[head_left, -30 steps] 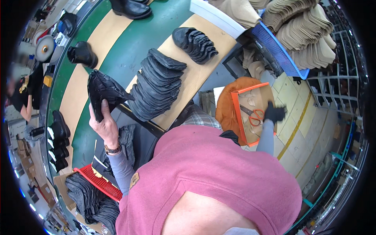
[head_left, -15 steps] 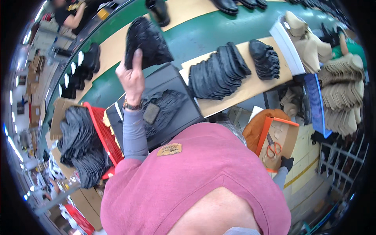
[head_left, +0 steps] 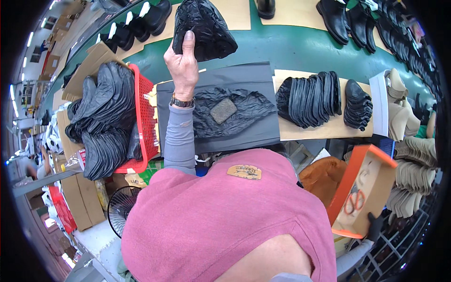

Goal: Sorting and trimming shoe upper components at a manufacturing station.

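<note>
Raised over the far side of the bench, my left hand (head_left: 183,68) grips a crinkled black sheet piece (head_left: 206,30), thumb on its near face. Below it on a dark board (head_left: 251,77) lies another crinkled black piece (head_left: 257,104) with a grey, rough-looking block (head_left: 223,111) on top. On the lower right, my right hand (head_left: 374,226), in a black glove, holds the edge of a tilted orange cardboard box (head_left: 344,188); its fingers are partly hidden. Inside the box lie orange-handled scissors (head_left: 354,202) and small pale scraps.
Left of the board stands a red plastic basket (head_left: 146,117) beside heaped black pieces (head_left: 108,117). Rows of black pieces (head_left: 312,101) lie to the right. Black shoes (head_left: 336,21) line the far bench. A brown round seat (head_left: 324,174) and black fan (head_left: 123,209) are near me.
My view has turned, so the bench now lies straighter across it. The left hand still holds the black piece up. The box in my right hand has tilted more steeply and sits further right in view.
</note>
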{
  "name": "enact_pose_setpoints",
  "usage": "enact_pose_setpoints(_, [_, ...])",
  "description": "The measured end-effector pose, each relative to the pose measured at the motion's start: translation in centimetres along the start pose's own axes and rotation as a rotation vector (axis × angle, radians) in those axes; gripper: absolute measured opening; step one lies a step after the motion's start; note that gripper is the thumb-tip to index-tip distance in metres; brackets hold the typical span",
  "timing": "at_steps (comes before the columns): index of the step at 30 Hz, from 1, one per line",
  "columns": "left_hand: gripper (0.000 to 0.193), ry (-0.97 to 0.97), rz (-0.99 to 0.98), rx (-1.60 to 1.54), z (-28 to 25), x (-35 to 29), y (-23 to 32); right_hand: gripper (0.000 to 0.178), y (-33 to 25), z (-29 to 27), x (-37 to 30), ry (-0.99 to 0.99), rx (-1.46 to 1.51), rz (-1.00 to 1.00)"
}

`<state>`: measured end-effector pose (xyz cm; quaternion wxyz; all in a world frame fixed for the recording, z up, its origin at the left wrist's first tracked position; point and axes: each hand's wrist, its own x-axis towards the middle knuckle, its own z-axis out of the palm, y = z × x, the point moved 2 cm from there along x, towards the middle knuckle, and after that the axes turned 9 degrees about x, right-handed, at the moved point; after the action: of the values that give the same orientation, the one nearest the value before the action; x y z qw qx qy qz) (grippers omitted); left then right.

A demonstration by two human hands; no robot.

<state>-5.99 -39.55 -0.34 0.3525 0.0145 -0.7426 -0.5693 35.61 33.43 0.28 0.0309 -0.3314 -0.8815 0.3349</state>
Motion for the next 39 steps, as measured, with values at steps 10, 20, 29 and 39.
enact_pose_setpoints(10, [0.025, 0.248, -0.078, -0.296, -5.5, -0.2, 1.6, 0.032, -32.5, 19.1, 12.7, -0.351, 0.329, -0.261])
enact_pose_setpoints(20, [0.03, 0.212, -0.299, 0.158, -8.6, -6.9, 8.0, 0.022, -43.4, 40.1, 4.3, -0.721, 0.024, -0.995])
enact_pose_setpoints(29, [0.034, 0.101, 0.055, 0.676, -3.5, -9.0, 6.4, 0.03, -51.5, 37.5, -1.7, -0.632, 0.4, -1.375])
enact_pose_setpoints(39, [0.035, 0.019, -0.012, 0.497, -2.6, -8.6, 8.0, 0.036, -54.7, 39.0, -2.8, -0.49, 0.723, -1.444])
